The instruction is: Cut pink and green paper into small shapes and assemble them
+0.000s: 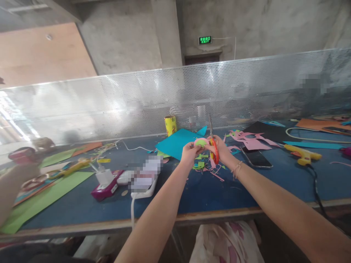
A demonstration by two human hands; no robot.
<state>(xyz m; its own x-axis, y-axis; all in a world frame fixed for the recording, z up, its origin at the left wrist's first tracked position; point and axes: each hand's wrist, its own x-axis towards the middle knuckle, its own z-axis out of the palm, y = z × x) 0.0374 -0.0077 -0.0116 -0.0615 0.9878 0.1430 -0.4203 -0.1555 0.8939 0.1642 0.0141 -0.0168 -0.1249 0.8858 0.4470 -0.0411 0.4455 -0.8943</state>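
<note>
My left hand (189, 151) pinches a small round paper piece (201, 142), pink with a green centre, held above the blue table (219, 193). My right hand (221, 149) is closed through the red handles of a pair of scissors (213, 144), whose blades point up beside the paper piece. Pink and green paper scraps (208, 168) lie on the table right under both hands.
A teal paper sheet (175, 143) and a yellow roll (170, 125) lie behind the hands. A phone (256, 157), pink cut paper (251, 140) and a yellow glue gun (303, 154) sit to the right. A power strip (142, 180), charger (104, 177) and green sheets (41, 199) are left. A perforated metal screen (175, 98) backs the table.
</note>
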